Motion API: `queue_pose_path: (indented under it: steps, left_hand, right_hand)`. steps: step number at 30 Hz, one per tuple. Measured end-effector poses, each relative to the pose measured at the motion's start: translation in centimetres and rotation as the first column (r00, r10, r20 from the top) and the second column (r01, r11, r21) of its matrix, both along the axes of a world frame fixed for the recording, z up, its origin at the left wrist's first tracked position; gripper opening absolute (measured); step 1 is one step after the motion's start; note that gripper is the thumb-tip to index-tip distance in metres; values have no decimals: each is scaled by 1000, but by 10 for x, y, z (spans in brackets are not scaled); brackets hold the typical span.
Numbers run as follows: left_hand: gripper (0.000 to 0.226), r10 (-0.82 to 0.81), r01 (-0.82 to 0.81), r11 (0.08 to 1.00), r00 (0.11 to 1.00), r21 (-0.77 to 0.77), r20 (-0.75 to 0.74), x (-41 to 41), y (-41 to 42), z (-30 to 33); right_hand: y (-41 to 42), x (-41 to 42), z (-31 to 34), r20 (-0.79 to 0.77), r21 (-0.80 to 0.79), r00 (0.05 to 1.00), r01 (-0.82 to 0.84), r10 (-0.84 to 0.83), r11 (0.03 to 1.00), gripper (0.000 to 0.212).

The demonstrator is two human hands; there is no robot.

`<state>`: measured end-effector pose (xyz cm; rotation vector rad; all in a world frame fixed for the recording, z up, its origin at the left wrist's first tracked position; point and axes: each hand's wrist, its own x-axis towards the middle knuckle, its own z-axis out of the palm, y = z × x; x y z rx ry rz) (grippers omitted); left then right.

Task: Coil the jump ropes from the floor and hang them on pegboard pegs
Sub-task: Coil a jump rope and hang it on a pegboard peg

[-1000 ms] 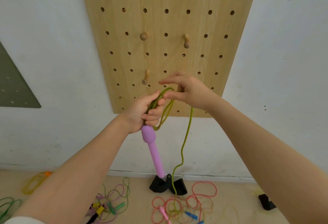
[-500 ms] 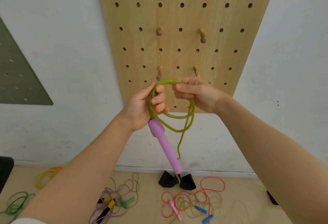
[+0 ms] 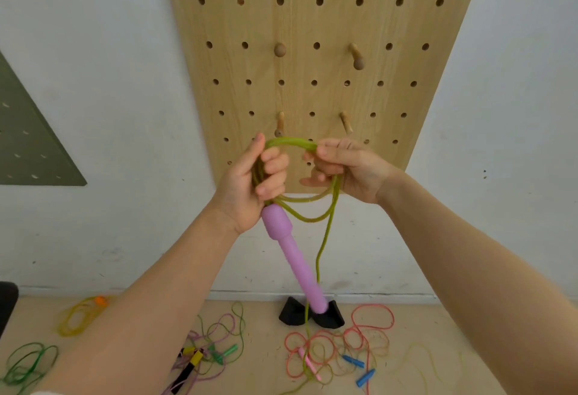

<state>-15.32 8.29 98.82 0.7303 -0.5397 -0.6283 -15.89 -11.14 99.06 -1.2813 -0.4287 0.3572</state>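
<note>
I hold an olive-green jump rope (image 3: pixel 308 210) in loops in front of the wooden pegboard (image 3: pixel 319 59). My left hand (image 3: pixel 250 185) grips one side of the coil, and the rope's purple handle (image 3: pixel 294 257) hangs down below that fist. My right hand (image 3: pixel 347 166) pinches the other side of the coil at the top. A loose strand of the rope trails from the coil down to the floor. Two wooden pegs (image 3: pixel 280 123) stick out just above my hands, and two more pegs (image 3: pixel 356 56) sit higher up.
Several jump ropes lie tangled on the floor: a red one (image 3: pixel 372 319), a yellow one (image 3: pixel 81 316), a green one (image 3: pixel 25 363), a purple-green tangle (image 3: pixel 215 344). Black board feet (image 3: pixel 297 316) stand at the wall base. A grey-green panel (image 3: pixel 28 141) hangs at left.
My right hand carried the rope round and onto the coil, so the loop grew wider between both hands. The view tilted down and nearer.
</note>
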Motion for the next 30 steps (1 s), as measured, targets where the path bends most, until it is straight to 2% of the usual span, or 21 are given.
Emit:
queue_pose_path:
  steps: [1,2,5,8,10,12,14,16,17,18,20,23,25,27,29,30]
  left_hand:
    - [28,-15,14,998,1000,-57,-12,-1,-1,3]
    - [35,14,-16,997,1000,-79,-22,-1,-2,5]
    - [55,202,-208,976,976,-69,-81,-6,-12,4]
    - [48,268,-294,948,945,-125,-190,-13,-25,-2]
    - [28,167,-195,972,966,-132,-199,-14,-27,-8]
    - [16,31,-40,998,983,-50,-182,-14,-25,-11]
    - [22,-11,34,988,988,149,-154,-14,-25,-11]
    - [29,15,0,931,999,364,-39,-19,-29,-7]
    - [32,34,-40,913,999,406,22,-23,-32,-4]
    - [34,59,-78,915,996,396,60,-26,-36,0]
    - [37,100,-117,952,992,283,71,-31,-40,2]
    - [42,175,-177,982,984,60,34,-32,-41,4]
    - [40,259,-259,966,965,7,26,-29,-38,8]
    - [36,349,-351,935,936,52,53,-26,-34,8]
    - [35,410,-423,890,906,171,110,-23,-31,4]
    - [36,422,-443,867,896,226,137,-23,-30,0]
  right_hand:
    - [-2,-2,-3,-22,18,999,-47,48,999,33]
    - [-5,-4,-6,-51,46,994,-96,98,994,31]
    - [-8,-9,-15,-110,154,980,-150,167,977,29]
    - [-1,-10,-17,-123,171,992,26,-5,985,22]
    - [0,-10,-13,-116,91,969,231,-220,969,27]
    - [-7,-11,-9,-27,-8,927,375,-375,927,29]
    - [-18,-12,-9,65,-110,898,440,-435,891,28]
    - [-26,-14,-12,113,-167,900,436,-422,884,27]
    - [-28,-15,-15,124,-166,907,418,-402,893,27]
    - [-30,-16,-17,130,-160,917,396,-378,904,27]
    - [-35,-17,-20,124,-178,929,368,-350,913,29]
    - [-50,-19,-33,152,-338,938,346,-312,875,31]
    - [-59,-22,-49,118,-477,948,316,-296,820,30]
    - [-58,-26,-62,106,-648,952,285,-287,706,27]
    - [-50,-27,-65,209,-835,955,285,-209,471,28]
    - [-43,-27,-63,259,-897,959,284,-117,338,31]
